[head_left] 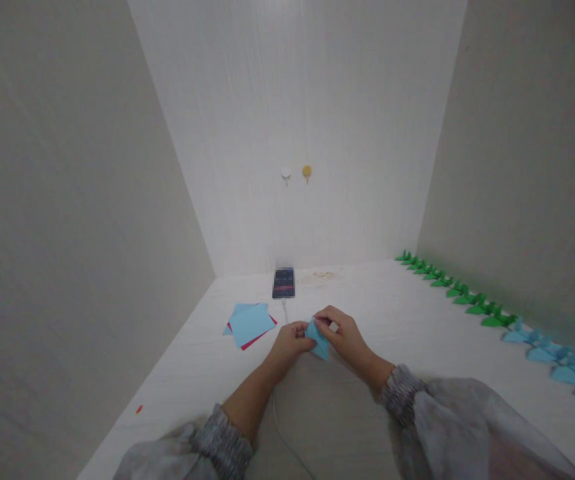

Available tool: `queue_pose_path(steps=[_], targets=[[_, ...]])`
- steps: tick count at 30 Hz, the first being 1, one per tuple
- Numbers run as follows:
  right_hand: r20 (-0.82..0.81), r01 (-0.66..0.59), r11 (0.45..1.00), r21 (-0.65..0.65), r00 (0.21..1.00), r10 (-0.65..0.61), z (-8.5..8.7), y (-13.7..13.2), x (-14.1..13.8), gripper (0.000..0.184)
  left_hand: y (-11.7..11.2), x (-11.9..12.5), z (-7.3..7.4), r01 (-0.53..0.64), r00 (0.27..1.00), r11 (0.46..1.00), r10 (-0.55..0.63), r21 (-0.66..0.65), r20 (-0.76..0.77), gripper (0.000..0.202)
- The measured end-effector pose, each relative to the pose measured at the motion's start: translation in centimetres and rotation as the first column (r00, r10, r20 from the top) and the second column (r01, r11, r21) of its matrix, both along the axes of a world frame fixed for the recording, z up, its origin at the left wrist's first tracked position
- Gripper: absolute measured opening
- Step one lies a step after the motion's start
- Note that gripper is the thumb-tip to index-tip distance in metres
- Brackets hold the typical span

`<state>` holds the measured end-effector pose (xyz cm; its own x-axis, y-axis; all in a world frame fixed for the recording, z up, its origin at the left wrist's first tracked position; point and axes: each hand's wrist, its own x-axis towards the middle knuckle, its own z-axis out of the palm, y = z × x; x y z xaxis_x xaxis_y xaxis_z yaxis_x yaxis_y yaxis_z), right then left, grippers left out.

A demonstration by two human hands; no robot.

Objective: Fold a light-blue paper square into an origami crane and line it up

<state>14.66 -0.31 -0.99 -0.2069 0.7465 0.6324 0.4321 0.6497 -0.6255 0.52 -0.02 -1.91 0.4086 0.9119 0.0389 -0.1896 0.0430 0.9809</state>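
A small folded piece of light blue paper (320,344) is held between my two hands above the white table. My left hand (290,343) pinches its left side between thumb and fingers. At its upper right edge, the fingers of my right hand (341,331) close on the paper. The finer folds are too small to make out. To the left of my hands lies a loose stack of square paper sheets (252,325), light blue on top with red edges showing beneath.
A phone (283,283) with a white cable (282,427) lies by the back wall. Folded green paper figures (467,299) and light blue ones (547,353) line the right wall. Two hooks (307,172) hang on the back wall. A small orange-red scrap (139,409) lies at the left edge.
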Motion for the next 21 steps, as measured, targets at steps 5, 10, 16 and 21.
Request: queue_pose_path(steps=[5, 10, 16, 21], targets=[[-0.076, 0.04, 0.998, -0.053, 0.996, -0.044, -0.64, 0.54, 0.06, 0.019, 0.09, -0.11, 0.46, -0.133, 0.99, 0.991, 0.131, 0.025, 0.056, 0.031], [-0.12, -0.023, 0.999, -0.038, 0.993, 0.018, -0.57, 0.45, -0.13, 0.029, 0.15, 0.04, 0.85, -0.176, 0.979, 0.984, 0.175, -0.003, 0.1, 0.037], [-0.136, -0.143, 0.989, -0.03, 0.981, 0.137, -0.11, 0.31, 0.06, 0.018, 0.34, 0.1, 0.5, -0.213, 0.965, 0.977, 0.212, -0.014, 0.153, 0.034], [-0.2, -0.147, 0.984, -0.1, 0.972, 0.125, -0.27, 0.42, 0.08, 0.014, 0.62, -0.15, 0.2, -0.244, 0.967, 0.969, 0.24, 0.039, 0.09, 0.036]])
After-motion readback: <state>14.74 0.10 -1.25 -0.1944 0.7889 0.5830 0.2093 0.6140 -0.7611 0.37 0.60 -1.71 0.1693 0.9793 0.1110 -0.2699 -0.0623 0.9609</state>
